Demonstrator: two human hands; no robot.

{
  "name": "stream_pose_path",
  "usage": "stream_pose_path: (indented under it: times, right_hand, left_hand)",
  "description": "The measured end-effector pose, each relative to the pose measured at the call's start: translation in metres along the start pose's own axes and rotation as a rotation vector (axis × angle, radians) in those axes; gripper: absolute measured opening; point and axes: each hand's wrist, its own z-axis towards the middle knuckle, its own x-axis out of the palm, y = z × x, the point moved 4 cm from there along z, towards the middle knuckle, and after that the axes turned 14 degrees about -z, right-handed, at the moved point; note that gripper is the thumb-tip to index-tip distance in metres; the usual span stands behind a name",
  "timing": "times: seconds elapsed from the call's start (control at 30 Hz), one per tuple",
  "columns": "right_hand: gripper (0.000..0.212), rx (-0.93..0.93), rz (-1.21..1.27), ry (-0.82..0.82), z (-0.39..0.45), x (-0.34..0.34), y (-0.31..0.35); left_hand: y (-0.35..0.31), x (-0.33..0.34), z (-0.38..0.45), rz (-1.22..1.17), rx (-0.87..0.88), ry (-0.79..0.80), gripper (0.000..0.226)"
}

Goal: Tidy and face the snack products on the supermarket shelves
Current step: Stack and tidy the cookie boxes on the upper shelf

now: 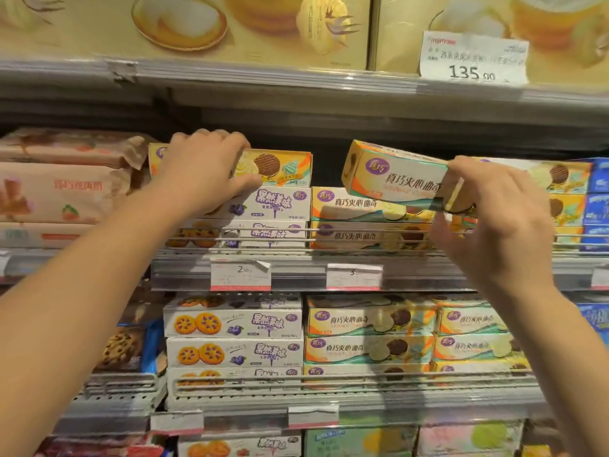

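The right hand [494,212] pinches one end of a sandwich-cookie box [395,174], thumb below and fingers curled over its top, holding it in the air, tilted, with its free end pointing up and to the left. The box hangs in front of the middle shelf [296,272], above a stack [369,222] of the same cookie boxes and clear of it. The left hand [204,169] grips the top of an orange box [273,168], fingers curled over its upper edge and thumb pressed against its front. That box stands on top of the white blueberry boxes [273,206], which are piled behind a wire rail [263,240]. To the left lie pale pink wafer packs [66,189], stacked flat. Two price tags [240,273] sit on the shelf's front strip, one with a corner peeling. On the lower shelf [296,404], blueberry boxes and sandwich-cookie boxes stand in neat side-by-side stacks, fronts facing out. Blue packs [598,206] fill the far right edge. Overhead, large yellow gift boxes [197,28] line the top shelf, with a tag [473,57] reading 135.00 in front of them.
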Motion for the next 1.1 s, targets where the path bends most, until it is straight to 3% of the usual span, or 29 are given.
stream_pose_path:
  times: [0.3,0.5,0.7,0.9,1.1]
  right_hand:
    - [0.049,-0.044,-0.029,0.073,0.018,0.008,0.005]
    - [0.051,-0.071,-0.035,0.079,0.03,0.013,0.01]
    - [0.051,-0.129,-0.057,0.112,0.043,0.025,0.02]
    - [0.053,-0.129,-0.08,0.23,0.055,0.032,0.028]
    - [0.053,-0.136,-0.064,0.237,0.056,0.033,0.036]
  left_hand:
    - [-0.001,-0.011,0.004,-0.041,0.003,0.084,0.071]
    - [0.013,-0.033,0.01,-0.174,0.032,0.235,0.044]
    - [0.032,-0.04,0.005,-0.171,-0.053,0.297,0.05]
    - [0.033,-0.047,-0.003,-0.193,-0.007,0.19,0.054]
    - [0.044,-0.065,-0.005,-0.159,-0.009,0.086,0.054]
